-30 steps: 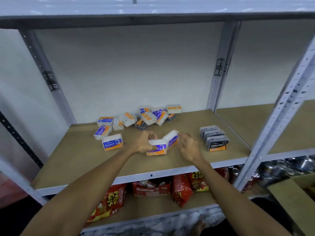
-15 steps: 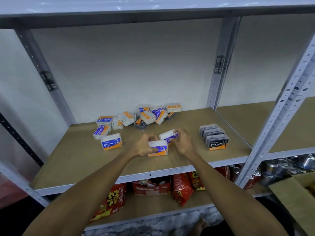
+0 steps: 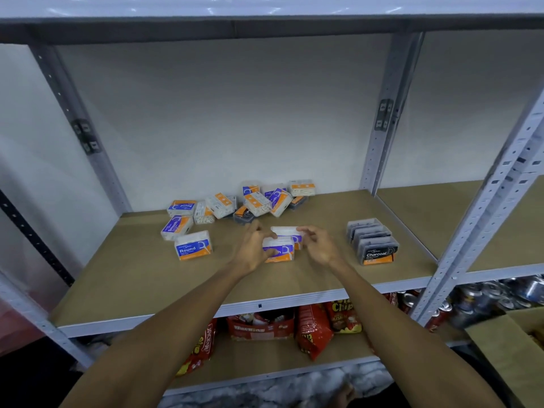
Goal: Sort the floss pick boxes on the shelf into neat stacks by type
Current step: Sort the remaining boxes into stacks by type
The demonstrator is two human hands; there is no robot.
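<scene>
1. I see bare shelf board [image 3: 132, 284] in front of and left of the Round box [image 3: 192, 245].
2. Behind it, a loose box heap [image 3: 253, 201] crowds the back.
3. Right of it stand two white boxes [image 3: 282, 245], then a gap, then the Charcoal row [image 3: 372, 241].

On the shelf [image 3: 123, 284], a front box [image 3: 282, 251] is standing near the middle, and a rear box [image 3: 285, 231] is sitting just behind it, touching it. The left hand [image 3: 252, 250] is gripping the front box at its left end, and the right hand [image 3: 319, 245] is pinching the right end of the rear box. Off to the left a lone box [image 3: 192, 245] is standing apart, with another box [image 3: 176, 228] lying just behind it. A heap of boxes [image 3: 250, 201] is lying along the back wall. To the right, a row of boxes [image 3: 372, 241] is standing one behind another. Snack bags [image 3: 312, 328] are sitting on the lower shelf beneath, with cans [image 3: 500, 295] lying to their right.
</scene>
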